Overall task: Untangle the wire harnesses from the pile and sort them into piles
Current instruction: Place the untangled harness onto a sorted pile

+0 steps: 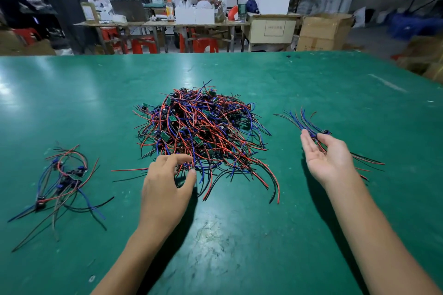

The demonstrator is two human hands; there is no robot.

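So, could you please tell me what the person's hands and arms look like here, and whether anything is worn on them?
Both arms are bare all the way to the bottom edge of the picture: no sleeves show. The left hand and the right hand wear no gloves, and I see no rings, watch, wristband or bracelet on either one. The fingernails look short and unpainted.
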